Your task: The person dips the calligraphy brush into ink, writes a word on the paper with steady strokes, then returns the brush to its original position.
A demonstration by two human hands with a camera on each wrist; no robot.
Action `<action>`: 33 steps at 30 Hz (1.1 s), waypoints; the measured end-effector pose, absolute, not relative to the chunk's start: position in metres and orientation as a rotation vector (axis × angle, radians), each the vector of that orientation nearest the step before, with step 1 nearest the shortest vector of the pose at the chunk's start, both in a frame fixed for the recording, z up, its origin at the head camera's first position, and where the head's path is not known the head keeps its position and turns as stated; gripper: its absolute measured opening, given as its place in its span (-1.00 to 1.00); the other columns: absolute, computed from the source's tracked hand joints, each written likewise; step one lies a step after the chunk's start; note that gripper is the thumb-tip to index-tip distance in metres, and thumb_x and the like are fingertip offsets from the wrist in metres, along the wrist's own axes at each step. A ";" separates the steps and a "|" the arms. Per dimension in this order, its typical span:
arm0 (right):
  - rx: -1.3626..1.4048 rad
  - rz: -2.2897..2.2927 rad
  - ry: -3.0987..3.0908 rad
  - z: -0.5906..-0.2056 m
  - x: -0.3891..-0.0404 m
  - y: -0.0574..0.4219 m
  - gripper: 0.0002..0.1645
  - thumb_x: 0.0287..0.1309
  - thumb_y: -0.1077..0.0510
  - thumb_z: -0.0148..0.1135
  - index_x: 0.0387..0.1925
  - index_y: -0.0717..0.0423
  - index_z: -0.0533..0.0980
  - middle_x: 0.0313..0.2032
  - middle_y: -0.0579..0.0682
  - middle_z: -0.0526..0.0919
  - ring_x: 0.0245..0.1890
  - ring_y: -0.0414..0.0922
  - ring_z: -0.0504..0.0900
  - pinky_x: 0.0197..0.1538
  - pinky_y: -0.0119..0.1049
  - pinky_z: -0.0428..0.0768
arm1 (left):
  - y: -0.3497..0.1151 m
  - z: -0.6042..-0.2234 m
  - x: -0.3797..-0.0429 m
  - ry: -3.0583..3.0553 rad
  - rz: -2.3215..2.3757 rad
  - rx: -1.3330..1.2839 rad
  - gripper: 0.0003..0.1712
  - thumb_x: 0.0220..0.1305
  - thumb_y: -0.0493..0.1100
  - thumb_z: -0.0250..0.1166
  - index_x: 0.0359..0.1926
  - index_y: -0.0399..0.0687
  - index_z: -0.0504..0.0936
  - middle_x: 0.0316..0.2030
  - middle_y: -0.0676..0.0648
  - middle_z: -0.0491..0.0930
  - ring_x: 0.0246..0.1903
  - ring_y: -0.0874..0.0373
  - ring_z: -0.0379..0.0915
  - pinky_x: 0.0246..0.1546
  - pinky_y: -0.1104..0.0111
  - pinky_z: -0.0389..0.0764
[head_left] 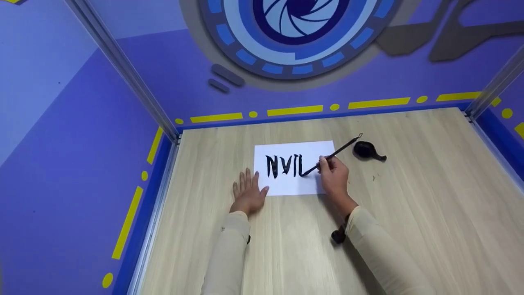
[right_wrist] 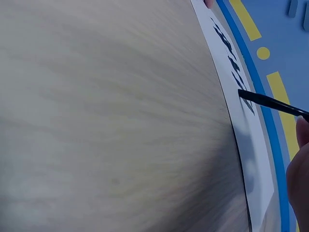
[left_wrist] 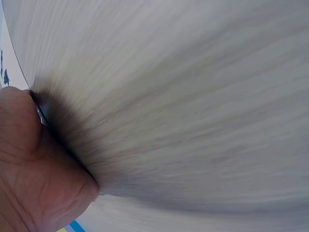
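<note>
A white sheet of paper (head_left: 286,187) lies on the wooden table, with bold black strokes (head_left: 272,166) across its middle that look like "NVIL". My right hand (head_left: 335,175) pinches a dark ink brush (head_left: 343,147), its handle slanting up to a small loop at the end. The brush tip (right_wrist: 244,94) is at the foot of the last stroke, on the paper in the right wrist view. My left hand (head_left: 249,195) rests flat at the sheet's left edge, fingers spread and thumb over the lower left corner. In the left wrist view only part of that hand (left_wrist: 43,179) shows.
Right of the paper sits a black ink dish (head_left: 364,150) with a short spout or handle. Small marks (head_left: 374,178) dot the table below it. Purple panels (head_left: 155,73) wall the table at the back and sides, joined by a metal corner post (head_left: 135,78).
</note>
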State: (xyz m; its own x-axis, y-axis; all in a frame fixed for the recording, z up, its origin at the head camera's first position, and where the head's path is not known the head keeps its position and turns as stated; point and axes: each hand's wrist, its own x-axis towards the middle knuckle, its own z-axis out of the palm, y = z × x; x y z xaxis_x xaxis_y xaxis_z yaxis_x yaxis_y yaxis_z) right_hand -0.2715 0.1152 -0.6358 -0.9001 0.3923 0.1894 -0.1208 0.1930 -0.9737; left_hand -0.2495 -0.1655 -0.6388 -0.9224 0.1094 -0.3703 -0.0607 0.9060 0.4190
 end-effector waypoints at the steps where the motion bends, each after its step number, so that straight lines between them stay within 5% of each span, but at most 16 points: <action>1: -0.254 1.756 -2.069 -0.636 -0.271 0.115 -0.71 0.48 0.15 0.31 -0.30 0.31 0.68 -0.40 0.25 0.76 -0.49 -0.30 0.65 -0.37 -0.48 0.62 | -0.166 -0.641 -0.251 2.675 0.607 0.033 -0.13 0.69 0.34 -0.22 0.76 0.18 -0.28 0.74 -0.09 -0.62 0.72 -0.11 -0.78 0.70 -0.16 -0.57; 18: -0.362 1.864 -1.845 -0.630 -0.276 0.116 -0.71 0.47 0.28 0.29 -0.08 0.54 0.68 -0.17 0.53 0.76 -0.36 -0.07 0.81 -0.22 -0.40 0.78 | -0.168 -0.656 -0.258 2.683 0.578 0.028 -0.10 0.66 0.38 -0.22 0.76 0.23 -0.32 0.73 -0.05 -0.65 0.72 -0.08 -0.81 0.70 -0.16 -0.57; 26: -0.329 1.915 -1.826 -0.630 -0.274 0.118 -0.69 0.45 0.19 0.35 -0.09 0.45 0.70 -0.15 0.49 0.77 -0.35 -0.28 0.77 -0.20 -0.48 0.76 | -0.168 -0.655 -0.256 2.698 0.573 0.031 -0.11 0.67 0.36 -0.22 0.76 0.19 -0.29 0.74 -0.08 -0.61 0.73 -0.11 -0.77 0.70 -0.16 -0.55; 33: -0.302 1.931 -1.819 -0.629 -0.274 0.119 -0.70 0.46 0.24 0.33 -0.05 0.50 0.70 -0.14 0.51 0.77 -0.32 -0.26 0.79 -0.18 -0.47 0.77 | -0.168 -0.659 -0.260 2.698 0.549 0.029 -0.11 0.66 0.40 -0.25 0.76 0.25 -0.30 0.74 -0.06 -0.61 0.73 -0.10 -0.75 0.71 -0.16 -0.51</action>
State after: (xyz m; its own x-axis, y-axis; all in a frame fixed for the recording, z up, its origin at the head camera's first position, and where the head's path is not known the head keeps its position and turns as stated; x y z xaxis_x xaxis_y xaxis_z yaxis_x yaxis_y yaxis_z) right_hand -0.2745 0.1194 -0.6288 -0.8667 0.4742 0.1547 -0.1827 -0.0131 -0.9831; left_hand -0.2603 -0.1682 -0.6592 -0.9256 0.0951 -0.3664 -0.0557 0.9231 0.3804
